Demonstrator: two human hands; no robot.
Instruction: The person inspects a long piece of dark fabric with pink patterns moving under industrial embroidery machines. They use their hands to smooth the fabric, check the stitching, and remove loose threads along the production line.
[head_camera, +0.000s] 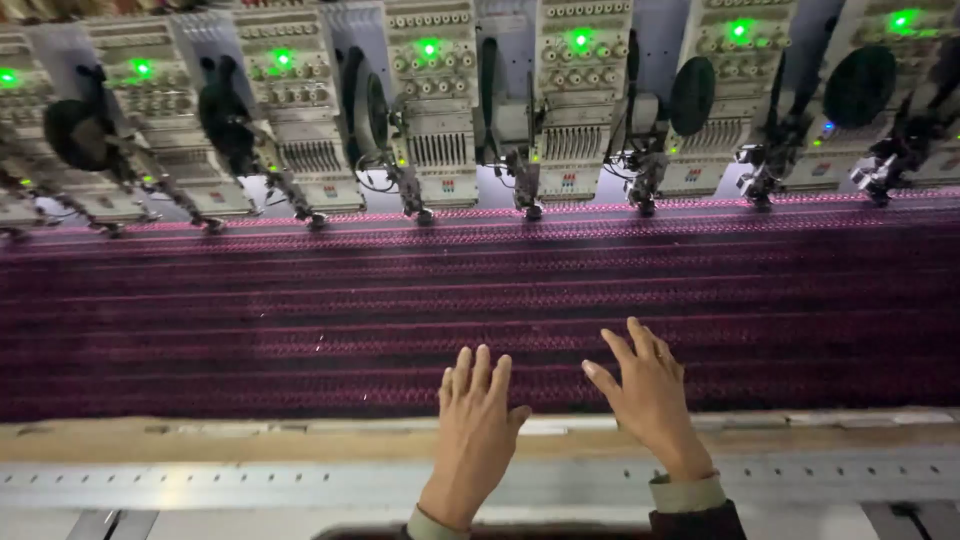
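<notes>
A wide dark purple fabric (300, 310) with magenta embroidered rows lies stretched flat across a long embroidery machine bed. My left hand (475, 425) rests palm down on the fabric's near edge, fingers together and pointing away from me. My right hand (648, 395) lies just to its right, also flat on the cloth, with fingers spread. Neither hand holds anything. Both wrists show pale cuffs under dark sleeves.
A row of several white embroidery heads (435, 110) with green lights and needle bars stands along the far edge of the fabric. Dark round discs (860, 85) hang between the heads. A tan strip and a metal rail (250, 485) run along the near edge.
</notes>
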